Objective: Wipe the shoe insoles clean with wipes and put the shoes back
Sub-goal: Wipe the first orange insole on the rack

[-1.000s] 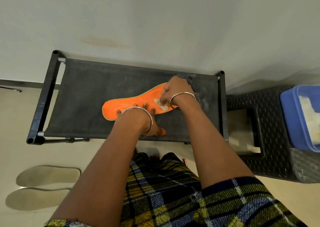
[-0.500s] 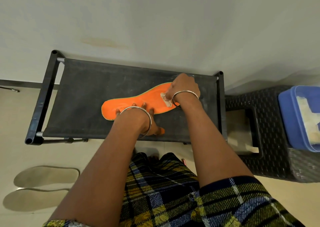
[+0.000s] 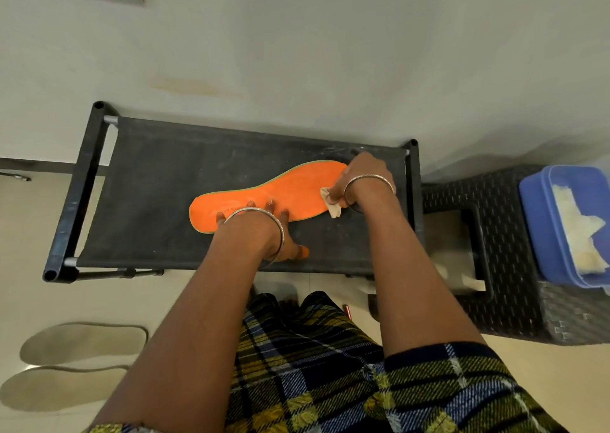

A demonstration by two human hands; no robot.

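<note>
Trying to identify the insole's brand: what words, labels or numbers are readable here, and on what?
Orange insole: small dark print beside the left hand, partly covered, too small to read.
Rack, blue tub: no text visible.

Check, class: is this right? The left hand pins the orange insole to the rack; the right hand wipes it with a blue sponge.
No. The head view shows the right hand wiping the orange insole with a whitish wipe, not a sponge.
</note>
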